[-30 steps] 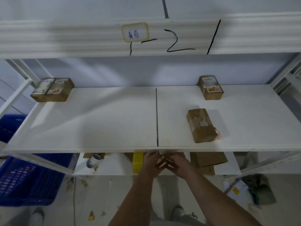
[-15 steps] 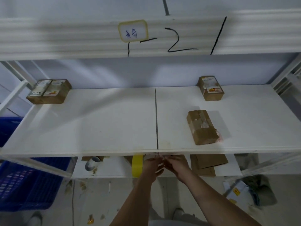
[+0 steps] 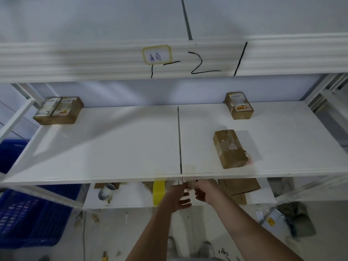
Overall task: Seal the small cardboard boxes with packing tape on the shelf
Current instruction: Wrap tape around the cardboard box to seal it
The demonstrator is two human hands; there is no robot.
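Both hands are raised to the front lip of the white shelf (image 3: 116, 147), just under its centre seam. The left hand (image 3: 177, 198) has its fingers curled, and its thumb and forefinger pinch something small and pale at the shelf edge; what that scrap is cannot be made out. The right hand (image 3: 205, 191) sits just beside it, fingers bent inward and fingertips meeting the same pale bit, so the two hands nearly touch. A roll of yellow tape (image 3: 158, 193), smooth and glossy, stands on edge just left of the left hand, on the lower board.

Above and to the right of the hands, a small oblong cardboard box (image 3: 229, 148) lies flat on the matte shelf top, its brown surface crossed by strips of shiny tape and torn label remnants, with a pinkish-white scrap sticking out at its near right corner. Further back on the same side sits a squarer labelled box (image 3: 238, 105). Far up and to the left of the hands, two labelled boxes (image 3: 58, 110) lie pressed side by side at the back corner.

Below the shelf, right of the right hand, a flat brown carton (image 3: 240, 186) rests on the lower level. Left of the tape lies a pale cylindrical roll (image 3: 106, 191). A blue latticed plastic crate (image 3: 32, 215) stands on the floor far left.
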